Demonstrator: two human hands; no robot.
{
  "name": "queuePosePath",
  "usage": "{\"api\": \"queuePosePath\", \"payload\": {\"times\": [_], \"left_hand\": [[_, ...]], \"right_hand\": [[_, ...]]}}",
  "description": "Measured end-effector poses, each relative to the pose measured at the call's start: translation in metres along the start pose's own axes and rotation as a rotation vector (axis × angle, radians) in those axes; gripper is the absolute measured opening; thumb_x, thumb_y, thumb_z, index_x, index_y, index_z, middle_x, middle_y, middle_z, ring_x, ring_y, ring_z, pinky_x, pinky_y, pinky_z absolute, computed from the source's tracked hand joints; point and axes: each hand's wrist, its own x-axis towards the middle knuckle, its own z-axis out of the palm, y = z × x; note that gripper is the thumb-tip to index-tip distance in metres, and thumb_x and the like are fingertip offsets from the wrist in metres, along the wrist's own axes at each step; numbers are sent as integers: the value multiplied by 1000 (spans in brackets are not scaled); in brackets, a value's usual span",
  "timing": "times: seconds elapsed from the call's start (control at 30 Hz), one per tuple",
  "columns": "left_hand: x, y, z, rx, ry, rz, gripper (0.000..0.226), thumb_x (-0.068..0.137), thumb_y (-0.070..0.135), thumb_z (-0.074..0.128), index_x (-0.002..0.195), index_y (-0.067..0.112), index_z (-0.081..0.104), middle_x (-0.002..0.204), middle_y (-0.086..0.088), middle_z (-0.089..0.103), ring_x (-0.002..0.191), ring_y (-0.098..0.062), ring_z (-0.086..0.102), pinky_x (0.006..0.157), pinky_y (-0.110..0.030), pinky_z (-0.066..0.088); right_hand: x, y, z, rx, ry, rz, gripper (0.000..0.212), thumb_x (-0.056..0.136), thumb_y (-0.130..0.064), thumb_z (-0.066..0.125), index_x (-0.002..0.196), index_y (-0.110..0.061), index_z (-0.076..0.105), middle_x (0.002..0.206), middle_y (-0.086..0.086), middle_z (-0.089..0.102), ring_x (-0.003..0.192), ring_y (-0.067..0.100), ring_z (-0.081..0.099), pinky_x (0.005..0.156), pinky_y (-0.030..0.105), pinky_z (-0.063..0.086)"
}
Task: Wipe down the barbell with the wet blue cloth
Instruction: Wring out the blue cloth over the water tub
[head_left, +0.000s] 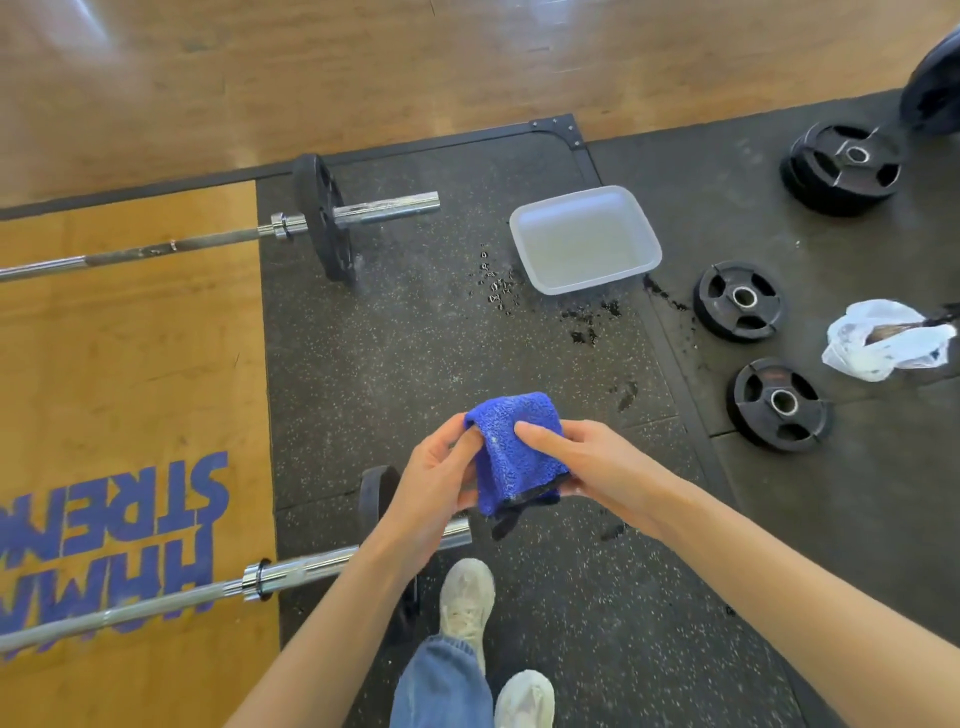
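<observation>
We stand on the speckled black rubber floor mat (426, 364). 2 long steel barbells (156, 603) lie at its left edge, reaching onto the wooden platform. Our left hand (434, 483) and right hand (576, 462) both pinch the folded wet blue cloth (514, 452), held above the nearer barbell's sleeve end.

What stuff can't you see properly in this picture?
- Near barbell: its left end is cut off by the head view's edge; the left hand and forearm cover part of its sleeve.
- Far barbell: also cut off at the left edge.
- Blue cloth: folded, with both hands, the right hand too, covering its sides.
- White bag: its contents are too unclear to name.
- Tub: any water inside can't be told.
</observation>
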Motion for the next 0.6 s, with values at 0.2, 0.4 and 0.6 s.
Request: {"api": "queuePosePath", "payload": {"times": [0.2, 0.4, 0.6], "left_hand": [[-25, -19, -16, 29, 40, -61, 30, 107, 28, 44, 125, 24, 68, 117, -7, 75, 109, -26, 72, 90, -42, 60], [-36, -32, -38, -67, 130, -198, 35, 108, 36, 38, 116, 23, 70, 109, -1, 77, 100, -19, 74, 90, -42, 56], [-55, -51, -82, -42, 94, -237, 37, 105, 44, 42, 115, 22, 70, 108, 0, 78, 97, -17, 74, 82, -37, 59]], "right_hand": [[-10, 22, 27, 10, -11, -1, 34, 99, -46, 58, 116, -21, 72, 107, -4, 77, 97, 11, 71, 79, 24, 52], [-2, 46, 60, 74, 40, 10, 27, 95, -37, 68, 120, -26, 70, 109, -3, 77, 106, 21, 71, 101, 44, 51], [7, 76, 109, 111, 78, 1, 31, 94, -29, 70, 125, -27, 67, 111, -1, 76, 107, 20, 71, 96, 39, 55]]}}
